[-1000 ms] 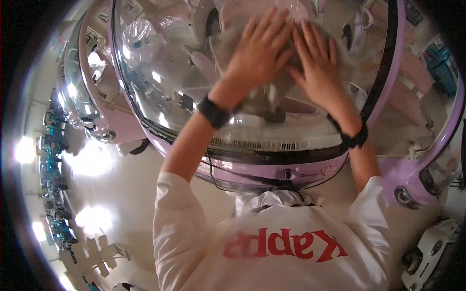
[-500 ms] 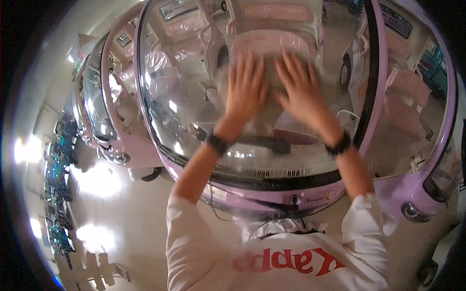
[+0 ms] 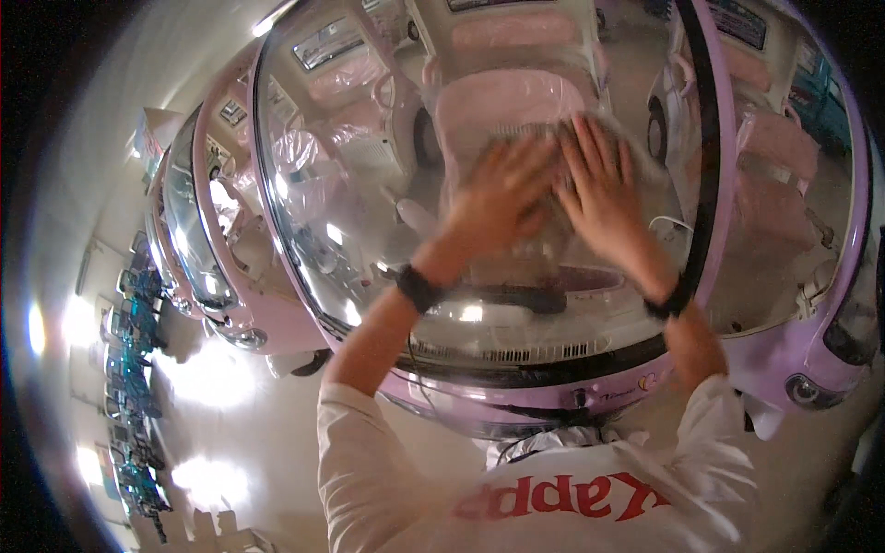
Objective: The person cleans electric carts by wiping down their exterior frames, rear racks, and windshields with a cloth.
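Both arms reach forward over the large curved windshield (image 3: 369,276) of a small pink-purple vehicle. My left hand (image 3: 502,198) lies over the middle of the glass, fingers stretched out and slightly smeared by motion. Just right of it is my right hand (image 3: 601,189), palm toward the glass with fingers extended; the two hands' fingertips nearly meet. A hazy greyish patch shows around the fingers; I cannot tell whether it is a cloth or a reflection. Through the glass a pink plastic-covered seat (image 3: 502,92) is visible. A dark band (image 3: 516,376) edges the windshield's lower rim.
A black wiper arm (image 3: 544,412) lies below the glass. Similar pink vehicles stand close by on the left (image 3: 253,300) and right (image 3: 770,359). Teal and black stacked items (image 3: 129,369) line the far left, beside a shiny floor (image 3: 277,442).
My left hand has shifted right and lower and turned toward the right one. My right hand has moved a little right and down. The view has tilted slightly.
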`<action>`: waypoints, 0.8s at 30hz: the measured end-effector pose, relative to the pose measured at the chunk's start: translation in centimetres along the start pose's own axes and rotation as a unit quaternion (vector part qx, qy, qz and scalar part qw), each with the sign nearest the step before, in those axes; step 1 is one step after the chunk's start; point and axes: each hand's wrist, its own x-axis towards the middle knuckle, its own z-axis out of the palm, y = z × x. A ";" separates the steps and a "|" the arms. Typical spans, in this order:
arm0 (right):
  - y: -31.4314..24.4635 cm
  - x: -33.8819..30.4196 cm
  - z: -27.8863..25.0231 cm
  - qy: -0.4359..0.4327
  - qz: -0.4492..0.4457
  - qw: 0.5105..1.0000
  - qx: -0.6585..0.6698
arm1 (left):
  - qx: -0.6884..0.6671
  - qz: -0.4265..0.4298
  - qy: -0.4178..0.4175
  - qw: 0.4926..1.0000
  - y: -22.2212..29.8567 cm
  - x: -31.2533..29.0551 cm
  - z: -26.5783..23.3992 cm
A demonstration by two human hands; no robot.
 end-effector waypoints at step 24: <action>1.3 -7.6 -2.6 -0.207 -0.128 0.964 0.108 | -0.166 0.002 -0.138 0.976 6.5 -6.0 1.5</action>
